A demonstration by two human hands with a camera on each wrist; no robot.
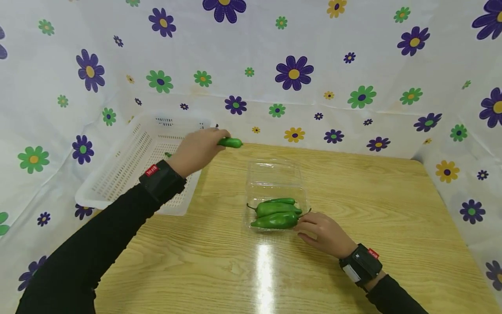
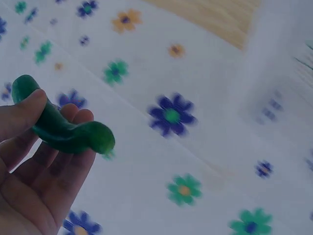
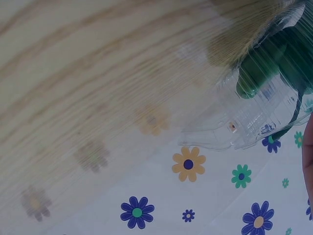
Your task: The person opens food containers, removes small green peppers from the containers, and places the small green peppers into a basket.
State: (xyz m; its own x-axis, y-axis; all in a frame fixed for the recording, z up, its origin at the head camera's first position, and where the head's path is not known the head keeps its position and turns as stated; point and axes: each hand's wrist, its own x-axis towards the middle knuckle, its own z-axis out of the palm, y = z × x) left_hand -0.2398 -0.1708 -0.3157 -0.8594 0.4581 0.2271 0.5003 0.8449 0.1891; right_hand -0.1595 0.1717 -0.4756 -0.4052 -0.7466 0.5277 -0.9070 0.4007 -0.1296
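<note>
My left hand (image 1: 200, 148) is raised beside the right rim of the white basket and holds a green pepper (image 1: 230, 142). In the left wrist view, the thumb and fingers pinch this curved, glossy pepper (image 2: 63, 129). A clear plastic box (image 1: 274, 190) stands on the table with its lid folded back. Several green peppers (image 1: 276, 220) lie in it side by side, one stem poking over the right edge. At the box's front right corner is my right hand (image 1: 325, 233), fingertips right at the rim and thumb apart. The right wrist view shows only a sliver of that hand.
The white perforated basket (image 1: 133, 161) stands at the left, with a bit of green (image 1: 168, 154) inside, partly hidden by the left arm. Flower-printed cloth (image 1: 251, 52) hangs behind and on both sides of the wooden table (image 1: 376, 196).
</note>
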